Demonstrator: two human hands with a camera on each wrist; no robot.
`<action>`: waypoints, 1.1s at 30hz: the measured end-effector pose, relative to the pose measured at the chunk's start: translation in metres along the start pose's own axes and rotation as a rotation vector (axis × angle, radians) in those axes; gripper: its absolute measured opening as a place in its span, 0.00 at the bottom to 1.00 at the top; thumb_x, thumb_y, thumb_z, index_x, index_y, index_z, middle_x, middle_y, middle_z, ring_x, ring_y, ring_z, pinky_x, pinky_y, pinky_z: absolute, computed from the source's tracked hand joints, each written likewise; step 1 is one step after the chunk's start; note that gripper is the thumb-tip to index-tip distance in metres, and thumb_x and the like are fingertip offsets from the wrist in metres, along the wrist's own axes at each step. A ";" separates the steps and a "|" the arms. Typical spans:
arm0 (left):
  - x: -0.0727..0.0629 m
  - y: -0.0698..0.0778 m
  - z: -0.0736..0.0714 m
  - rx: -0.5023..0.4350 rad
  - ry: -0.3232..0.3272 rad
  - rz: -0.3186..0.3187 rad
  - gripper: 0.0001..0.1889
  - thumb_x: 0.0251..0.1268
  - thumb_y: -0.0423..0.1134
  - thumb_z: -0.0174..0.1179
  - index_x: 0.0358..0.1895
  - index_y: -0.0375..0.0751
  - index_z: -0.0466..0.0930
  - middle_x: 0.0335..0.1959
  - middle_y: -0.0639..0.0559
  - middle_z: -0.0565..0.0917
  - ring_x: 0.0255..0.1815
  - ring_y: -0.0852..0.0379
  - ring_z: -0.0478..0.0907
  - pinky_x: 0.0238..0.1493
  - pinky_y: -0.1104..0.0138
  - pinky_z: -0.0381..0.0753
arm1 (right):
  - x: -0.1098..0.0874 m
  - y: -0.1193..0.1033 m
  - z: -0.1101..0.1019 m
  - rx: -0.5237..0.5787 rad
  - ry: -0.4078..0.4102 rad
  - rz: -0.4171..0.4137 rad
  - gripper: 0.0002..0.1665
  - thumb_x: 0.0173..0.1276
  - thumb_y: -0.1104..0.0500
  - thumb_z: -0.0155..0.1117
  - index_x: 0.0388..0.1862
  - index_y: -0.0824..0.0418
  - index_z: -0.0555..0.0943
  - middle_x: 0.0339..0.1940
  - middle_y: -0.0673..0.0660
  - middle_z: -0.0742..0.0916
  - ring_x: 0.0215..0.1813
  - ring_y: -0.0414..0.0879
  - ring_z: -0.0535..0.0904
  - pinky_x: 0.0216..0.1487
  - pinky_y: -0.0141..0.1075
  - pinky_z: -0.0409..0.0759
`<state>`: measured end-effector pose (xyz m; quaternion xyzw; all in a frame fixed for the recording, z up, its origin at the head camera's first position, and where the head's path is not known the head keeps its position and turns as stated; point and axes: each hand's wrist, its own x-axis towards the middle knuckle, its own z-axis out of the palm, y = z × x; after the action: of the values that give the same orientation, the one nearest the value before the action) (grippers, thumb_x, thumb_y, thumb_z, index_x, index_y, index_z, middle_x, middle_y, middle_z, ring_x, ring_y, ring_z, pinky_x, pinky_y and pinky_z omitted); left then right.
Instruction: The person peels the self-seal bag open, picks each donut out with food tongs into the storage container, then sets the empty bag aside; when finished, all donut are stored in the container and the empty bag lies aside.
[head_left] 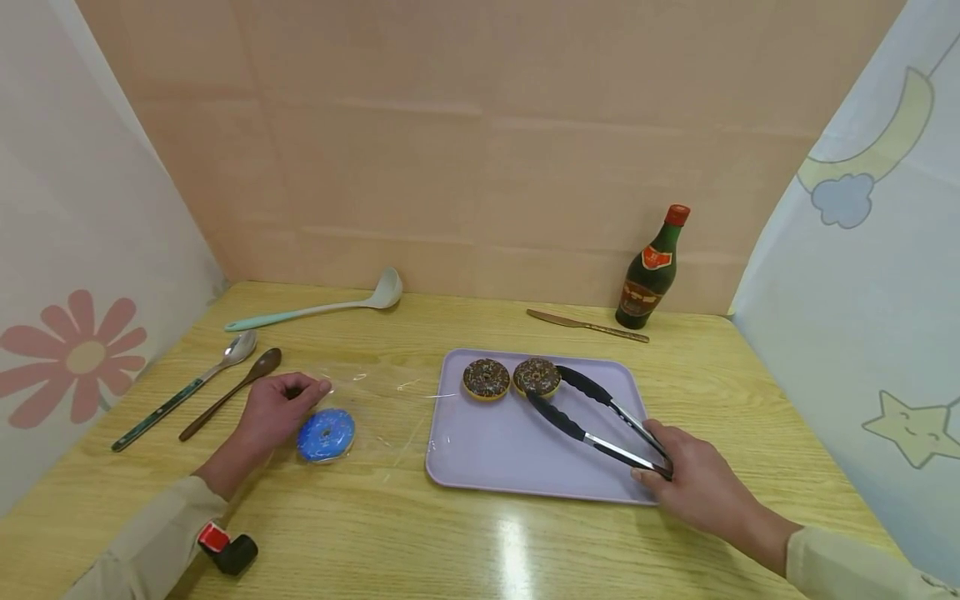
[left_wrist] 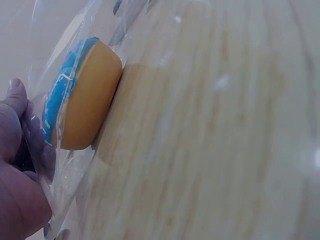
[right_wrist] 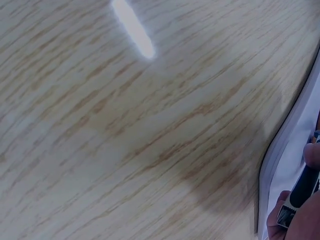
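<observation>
My right hand [head_left: 693,475] grips black-tipped metal tongs [head_left: 558,420] near their handle end. The tongs are spread, their tips at either side of the right chocolate-iced donut [head_left: 537,372]. A second chocolate donut [head_left: 486,379] sits left of it on the lilac tray [head_left: 495,467]. At the left, my left hand [head_left: 277,408] pinches the edge of a clear plastic bag [head_left: 390,408] between thumb and fingers. A blue-iced donut [head_left: 326,435] lies inside the bag; the left wrist view shows its tan side through the film.
Left of the bag lie a green-handled metal spoon [head_left: 180,405] and a wooden spoon [head_left: 228,402]. Farther back are a ladle [head_left: 322,309], a bronze-coloured knife [head_left: 585,325] and a dark bottle [head_left: 647,279]. Fabric walls border the wooden table [head_left: 390,533].
</observation>
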<state>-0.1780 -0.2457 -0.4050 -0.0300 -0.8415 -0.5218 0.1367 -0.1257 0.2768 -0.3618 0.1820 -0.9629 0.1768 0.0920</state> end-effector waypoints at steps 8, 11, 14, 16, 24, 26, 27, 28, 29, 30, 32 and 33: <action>0.000 -0.002 -0.001 0.005 -0.005 0.008 0.16 0.64 0.44 0.63 0.32 0.29 0.84 0.25 0.40 0.80 0.24 0.59 0.70 0.23 0.69 0.71 | 0.000 -0.001 0.000 0.011 -0.006 0.028 0.38 0.53 0.57 0.74 0.58 0.77 0.71 0.47 0.67 0.81 0.45 0.58 0.78 0.43 0.53 0.74; 0.000 -0.002 -0.001 0.006 -0.001 0.008 0.17 0.64 0.44 0.63 0.32 0.30 0.84 0.25 0.40 0.80 0.24 0.59 0.70 0.23 0.69 0.71 | 0.002 -0.003 -0.002 0.023 -0.007 0.033 0.39 0.55 0.56 0.73 0.60 0.76 0.70 0.50 0.68 0.80 0.48 0.60 0.77 0.45 0.54 0.73; 0.000 -0.002 -0.001 0.003 0.000 0.011 0.17 0.64 0.44 0.63 0.31 0.30 0.84 0.25 0.41 0.81 0.24 0.59 0.70 0.22 0.69 0.71 | 0.007 -0.007 -0.004 0.033 -0.002 -0.009 0.40 0.55 0.55 0.73 0.60 0.75 0.70 0.48 0.66 0.81 0.46 0.57 0.78 0.44 0.51 0.74; 0.000 -0.002 0.000 -0.002 -0.003 0.016 0.17 0.64 0.44 0.63 0.30 0.30 0.84 0.25 0.41 0.80 0.24 0.59 0.70 0.23 0.69 0.71 | 0.011 -0.013 -0.005 0.049 -0.007 -0.049 0.38 0.55 0.56 0.74 0.60 0.74 0.71 0.41 0.59 0.81 0.39 0.49 0.78 0.39 0.44 0.75; 0.002 -0.003 -0.001 0.017 -0.015 0.034 0.16 0.64 0.45 0.62 0.30 0.31 0.84 0.25 0.42 0.80 0.24 0.57 0.70 0.24 0.68 0.71 | 0.032 -0.052 -0.003 0.072 -0.032 -0.336 0.33 0.54 0.59 0.74 0.58 0.65 0.75 0.44 0.52 0.83 0.33 0.36 0.74 0.33 0.35 0.74; 0.003 -0.003 -0.001 0.017 -0.016 0.040 0.16 0.64 0.44 0.62 0.30 0.31 0.84 0.25 0.42 0.81 0.24 0.57 0.71 0.24 0.68 0.71 | 0.040 -0.062 -0.001 0.047 -0.063 -0.374 0.32 0.56 0.58 0.73 0.59 0.66 0.75 0.49 0.55 0.83 0.40 0.41 0.78 0.39 0.40 0.77; 0.003 -0.003 -0.001 0.012 -0.018 0.041 0.16 0.64 0.44 0.62 0.30 0.31 0.84 0.25 0.43 0.81 0.25 0.58 0.71 0.24 0.68 0.71 | 0.043 -0.067 0.000 0.035 -0.086 -0.381 0.32 0.57 0.58 0.72 0.60 0.65 0.75 0.51 0.56 0.83 0.44 0.44 0.79 0.43 0.42 0.77; 0.004 -0.003 -0.001 0.002 -0.024 0.040 0.16 0.64 0.44 0.62 0.30 0.31 0.84 0.25 0.43 0.80 0.24 0.58 0.71 0.23 0.68 0.71 | 0.047 -0.071 0.002 0.021 -0.108 -0.381 0.32 0.57 0.57 0.72 0.60 0.65 0.75 0.52 0.57 0.82 0.48 0.47 0.79 0.46 0.44 0.77; 0.004 -0.003 -0.001 -0.009 -0.029 0.037 0.16 0.64 0.44 0.62 0.30 0.31 0.84 0.25 0.44 0.80 0.24 0.58 0.71 0.23 0.68 0.71 | 0.051 -0.076 0.003 0.012 -0.131 -0.382 0.32 0.58 0.57 0.71 0.60 0.65 0.74 0.52 0.57 0.82 0.50 0.49 0.79 0.48 0.46 0.76; 0.004 -0.002 -0.001 -0.016 -0.035 0.033 0.16 0.64 0.44 0.63 0.30 0.31 0.84 0.24 0.45 0.80 0.24 0.58 0.70 0.23 0.68 0.71 | 0.055 -0.080 0.005 0.007 -0.151 -0.381 0.31 0.58 0.57 0.71 0.60 0.65 0.74 0.52 0.58 0.82 0.51 0.50 0.79 0.49 0.47 0.75; 0.004 -0.002 -0.001 -0.025 -0.048 0.026 0.16 0.64 0.44 0.63 0.30 0.30 0.83 0.24 0.47 0.79 0.25 0.58 0.70 0.23 0.68 0.71 | 0.062 -0.087 0.008 0.003 -0.190 -0.380 0.31 0.59 0.57 0.70 0.61 0.65 0.74 0.54 0.59 0.81 0.53 0.53 0.78 0.51 0.49 0.74; 0.005 -0.002 -0.001 -0.026 -0.054 0.021 0.17 0.64 0.44 0.63 0.30 0.30 0.83 0.23 0.47 0.79 0.24 0.58 0.70 0.23 0.68 0.71 | 0.065 -0.091 0.009 -0.002 -0.202 -0.382 0.31 0.59 0.57 0.70 0.61 0.65 0.74 0.54 0.60 0.81 0.53 0.54 0.78 0.51 0.49 0.74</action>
<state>-0.1825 -0.2480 -0.4046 -0.0548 -0.8377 -0.5302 0.1190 -0.1514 0.1736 -0.3269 0.3781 -0.9153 0.1360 0.0269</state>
